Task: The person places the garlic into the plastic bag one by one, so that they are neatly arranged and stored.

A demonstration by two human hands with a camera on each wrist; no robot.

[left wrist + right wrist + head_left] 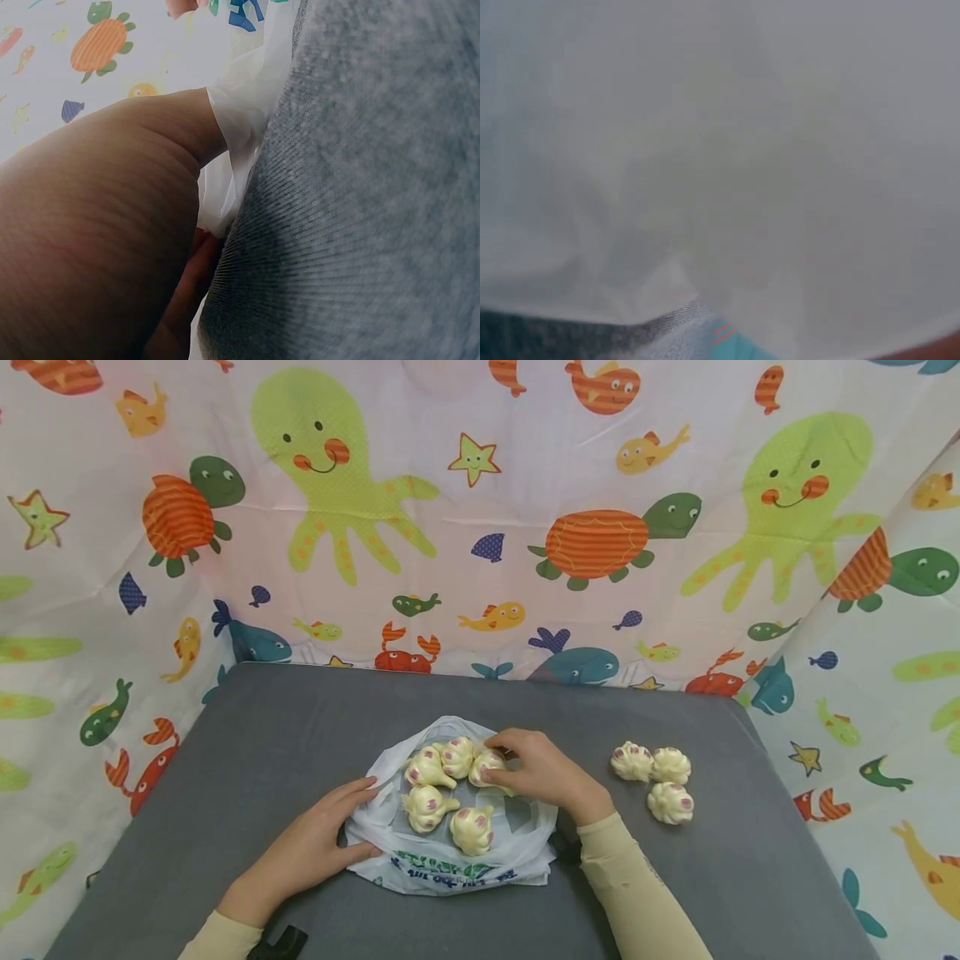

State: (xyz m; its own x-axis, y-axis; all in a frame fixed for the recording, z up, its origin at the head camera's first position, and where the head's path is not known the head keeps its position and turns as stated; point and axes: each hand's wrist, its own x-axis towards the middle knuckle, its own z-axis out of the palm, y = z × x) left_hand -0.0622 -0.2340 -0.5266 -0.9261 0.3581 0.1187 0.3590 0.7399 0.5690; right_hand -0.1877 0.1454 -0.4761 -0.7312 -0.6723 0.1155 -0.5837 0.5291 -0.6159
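Observation:
A white plastic bag (450, 868) with green and blue print lies with its mouth spread wide. Several garlic bulbs (426, 808) sit inside it. At the bag's far right, my right hand (543, 772) holds one garlic bulb (489, 768) between fingers and thumb, low among the others. My left hand (326, 835) rests against the bag's left rim, thumb and fingers spread apart. Up close in the left wrist view, thin plastic (244, 112) overlaps the thumb's tip. Pale, blurred plastic (742, 150) fills most of the right wrist view and hides the right fingers.
Three more garlic bulbs (670, 802) stand grouped on the grey table (750, 877), right of the bag. A curtain (450, 593) printed with sea animals hangs behind the table and along its sides. A black object (279, 943) shows by the left wrist.

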